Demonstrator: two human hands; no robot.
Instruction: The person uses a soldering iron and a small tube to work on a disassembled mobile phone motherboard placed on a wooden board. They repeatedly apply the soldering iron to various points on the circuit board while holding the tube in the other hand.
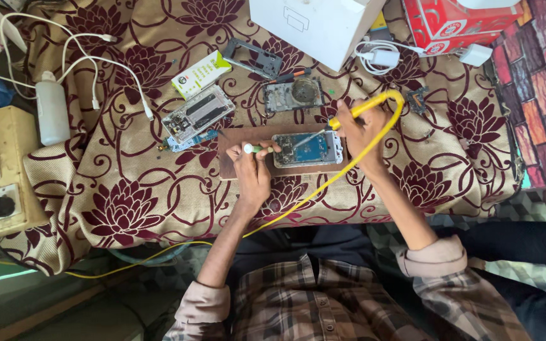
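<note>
frame centre: left hand fingers pinch green-tipped tool; right hand fingers grip yellow soldering iron over opened phone on wooden board

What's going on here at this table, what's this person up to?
A person sits at a cloth-covered table with an opened phone lying on a small wooden board. The right hand holds a yellow-corded soldering iron with its tip on the phone's insides. The left hand steadies a small green-handled tool beside it. Other phone parts lie nearby.

beige-and-maroon floral cloth, yellow cable, brown board
</note>
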